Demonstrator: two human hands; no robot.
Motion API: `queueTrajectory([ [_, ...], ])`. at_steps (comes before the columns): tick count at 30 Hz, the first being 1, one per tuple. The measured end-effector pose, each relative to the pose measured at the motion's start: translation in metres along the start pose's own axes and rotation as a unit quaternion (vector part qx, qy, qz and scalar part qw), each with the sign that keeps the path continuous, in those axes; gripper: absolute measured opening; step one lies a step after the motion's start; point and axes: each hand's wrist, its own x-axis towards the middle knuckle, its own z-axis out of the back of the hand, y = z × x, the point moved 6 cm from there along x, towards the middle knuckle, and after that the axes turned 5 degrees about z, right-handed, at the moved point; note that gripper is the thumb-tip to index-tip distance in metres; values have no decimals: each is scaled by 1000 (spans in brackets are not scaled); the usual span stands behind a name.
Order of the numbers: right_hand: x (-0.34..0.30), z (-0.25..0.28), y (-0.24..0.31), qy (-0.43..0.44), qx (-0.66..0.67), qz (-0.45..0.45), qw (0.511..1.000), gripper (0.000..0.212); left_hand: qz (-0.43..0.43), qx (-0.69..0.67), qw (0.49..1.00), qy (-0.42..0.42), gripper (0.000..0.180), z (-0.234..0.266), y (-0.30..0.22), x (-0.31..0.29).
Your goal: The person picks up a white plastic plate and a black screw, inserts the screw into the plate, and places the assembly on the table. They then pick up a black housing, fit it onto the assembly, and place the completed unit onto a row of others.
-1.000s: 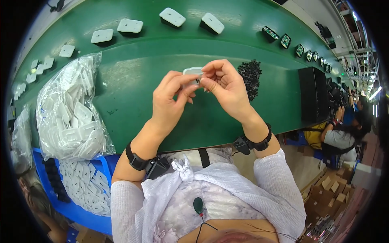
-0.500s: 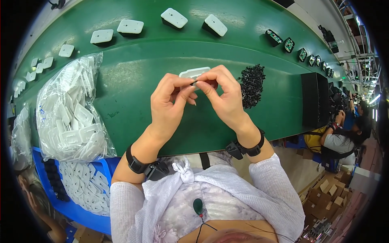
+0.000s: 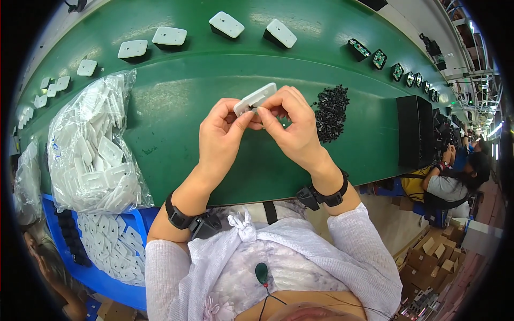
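My left hand [image 3: 222, 131] grips a white plastic cover [image 3: 257, 97] by its near left end, thumb in front. The cover is tilted up off the table. At its near side my right hand [image 3: 293, 122] is closed in a pinch, thumb and forefinger together. Between the fingertips of both hands sits a tiny dark part [image 3: 253, 109], pressed up against the cover. Its shape is mostly hidden by the fingers. Just beyond my right hand lies a heap of small black plastic parts [image 3: 332, 113].
A clear bag of white covers [image 3: 96, 155] lies at left, above a blue bin [image 3: 115, 289] holding more. Along the far strip stand black housings with white covers [image 3: 226, 24] and open ones with green boards [image 3: 358, 48]. A black box [image 3: 415, 132] stands right; co-workers sit beyond.
The white cover has tilted up and come nearer between my hands. The dark part, earlier pinched in front of the cover, is now against it. The far housings have shifted slightly left.
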Motion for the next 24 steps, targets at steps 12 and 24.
queueTrajectory([
  [12, -10, -4, -1, 2, -48, 19, 999, 14, -96, 89, 991, -8, 9, -1, -10, -3],
  [24, -6, 10, -19, 45, 24, -146, 988, 24, -9, 95, 994, 45, 11, -2, 1, 0],
])
